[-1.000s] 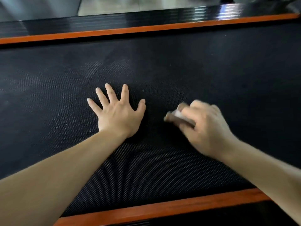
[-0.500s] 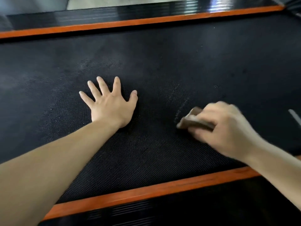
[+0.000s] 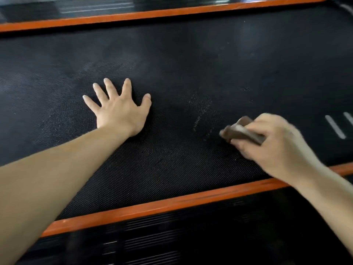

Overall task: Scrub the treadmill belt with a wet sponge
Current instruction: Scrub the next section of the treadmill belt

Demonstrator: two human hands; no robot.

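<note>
Left hand (image 3: 118, 109): palm down, flat on belt (image 3: 191, 64), fingers straight and spread, thumb out to the right; sits left of belt centre, between far and near edges. Left forearm (image 3: 57, 169) bare, extended, enters from lower-left corner. Right hand (image 3: 275, 142): knuckles up, fingers curled round sponge (image 3: 240, 131), holding it on belt close to the near edge, well apart from left hand. Outline motion-blurred. Right forearm (image 3: 324, 197) bare, crosses near edge from lower right.

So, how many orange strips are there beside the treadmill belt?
2. The far orange strip runs along the upper edge of the belt; the near orange strip runs along its lower edge, partly hidden by the right forearm.
</note>
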